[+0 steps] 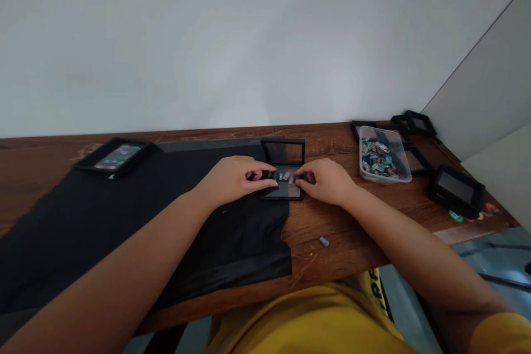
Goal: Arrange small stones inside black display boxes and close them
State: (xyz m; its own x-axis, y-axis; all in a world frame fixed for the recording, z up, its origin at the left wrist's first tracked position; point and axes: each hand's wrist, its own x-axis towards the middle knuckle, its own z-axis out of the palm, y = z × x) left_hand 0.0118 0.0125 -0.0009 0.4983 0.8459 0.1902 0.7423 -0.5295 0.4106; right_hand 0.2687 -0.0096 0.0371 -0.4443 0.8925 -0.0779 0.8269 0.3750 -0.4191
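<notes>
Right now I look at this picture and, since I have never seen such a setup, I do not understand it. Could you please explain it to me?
There is no machine here: you see a person's bare left hand and right hand. The only picture comes from a camera worn on the head, looking forward and down, so the forearms enter from below.

On the wooden table lies a black sheet, mostly to the left. At its right edge stands an open black case. The fingers of both hands meet small shiny pieces there; whether they grip them is too small to tell.

To the right, a clear plastic box holds many colourful pieces, with more black cases around it.
</notes>
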